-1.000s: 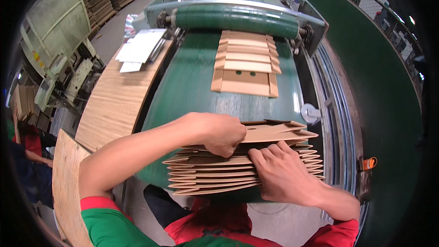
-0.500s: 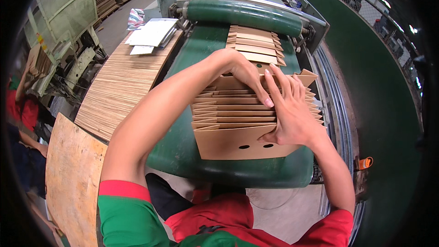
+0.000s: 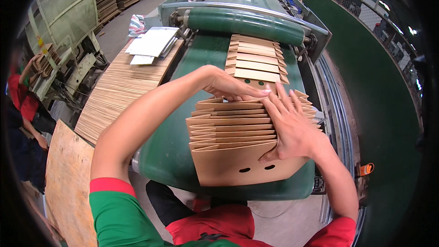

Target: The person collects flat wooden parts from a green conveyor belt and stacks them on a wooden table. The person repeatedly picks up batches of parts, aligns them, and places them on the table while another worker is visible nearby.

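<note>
A bundle of folded brown cardboard cartons stands on edge at the near end of the green belt, leaning slightly. Its front panel has two oval holes, and the sides fold in like pleats. My right hand spans the top of the bundle, thumb against the front panel and fingers reaching over to the far side. My left hand bends round the back of the bundle, its fingers partly hidden behind the cardboard and its tips close to the right fingertips. Beyond my hands, a row of overlapping cartons lies on the belt.
A green roller crosses the green belt under a metal bar. Left of it, stacked cardboard sheets carry white sheets. A wooden board is nearer. Other people work at far left. Metal rails run along the right.
The bundle has come nearer to me along the belt, with both hands moving along it. More of the row behind shows, and my left fingers now reach behind the bundle.
</note>
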{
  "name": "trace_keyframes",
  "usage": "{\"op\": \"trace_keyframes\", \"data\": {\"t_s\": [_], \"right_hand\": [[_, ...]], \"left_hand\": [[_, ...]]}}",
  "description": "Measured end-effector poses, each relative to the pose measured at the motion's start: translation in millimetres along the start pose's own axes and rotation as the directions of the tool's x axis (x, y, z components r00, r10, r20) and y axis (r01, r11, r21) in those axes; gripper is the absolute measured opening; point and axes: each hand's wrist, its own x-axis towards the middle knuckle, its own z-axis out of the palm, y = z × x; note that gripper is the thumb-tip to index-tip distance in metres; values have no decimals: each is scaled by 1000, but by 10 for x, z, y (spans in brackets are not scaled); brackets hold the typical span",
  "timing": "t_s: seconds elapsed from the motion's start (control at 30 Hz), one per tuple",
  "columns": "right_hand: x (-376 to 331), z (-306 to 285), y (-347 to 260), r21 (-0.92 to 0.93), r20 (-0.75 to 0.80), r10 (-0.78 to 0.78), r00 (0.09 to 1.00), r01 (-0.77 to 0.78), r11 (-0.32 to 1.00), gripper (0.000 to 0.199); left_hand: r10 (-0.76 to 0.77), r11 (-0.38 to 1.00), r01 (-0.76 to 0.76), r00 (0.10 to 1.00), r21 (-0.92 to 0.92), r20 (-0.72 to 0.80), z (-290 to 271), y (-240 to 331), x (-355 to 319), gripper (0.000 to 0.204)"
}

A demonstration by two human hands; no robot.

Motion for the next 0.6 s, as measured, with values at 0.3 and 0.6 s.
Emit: {"op": "trace_keyframes", "data": {"t_s": [0.3, 0.6], "right_hand": [[144, 57, 103, 156, 94, -83, 992, 68, 985, 112], [141, 85, 139, 164, 38, -136, 990, 128, 978, 113]], "left_hand": [[185, 966, -178, 982, 188, -22, 193, -24, -328, 105], [422, 731, -664, 254, 161, -870, 1840, -1099, -546, 180]]}}
